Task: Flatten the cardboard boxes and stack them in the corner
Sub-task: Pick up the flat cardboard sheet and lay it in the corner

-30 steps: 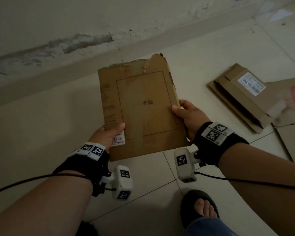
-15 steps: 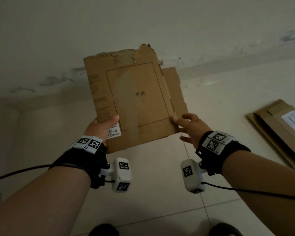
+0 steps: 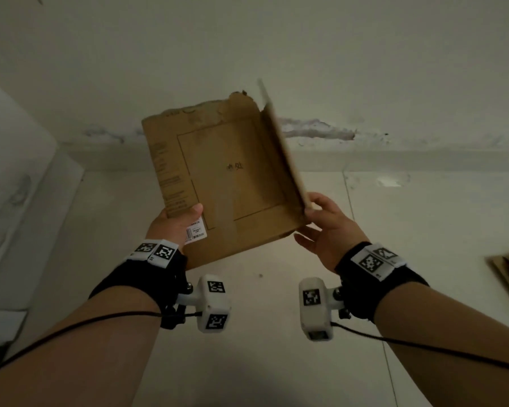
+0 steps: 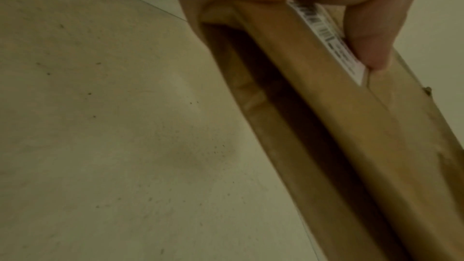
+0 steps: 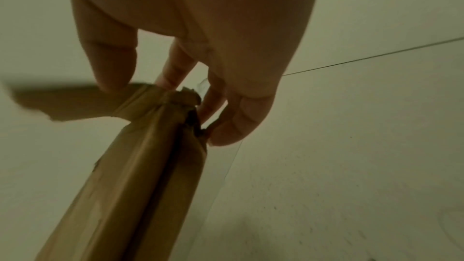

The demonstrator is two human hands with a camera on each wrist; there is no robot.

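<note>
While held, cardboard box (image 3: 232,183) aloft

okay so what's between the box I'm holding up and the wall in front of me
Nothing shows there. In the head view, only bare tiled floor runs from under the held cardboard box to the wall; anything hidden behind the box cannot be seen.

Head view down over the cardboard box (image 3: 227,183), toward the wall; wrist views close beneath its edges, sharing that box.

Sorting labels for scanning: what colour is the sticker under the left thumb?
White with black barcode print, on the brown cardboard box; the sticker shows best in the head view.
</note>
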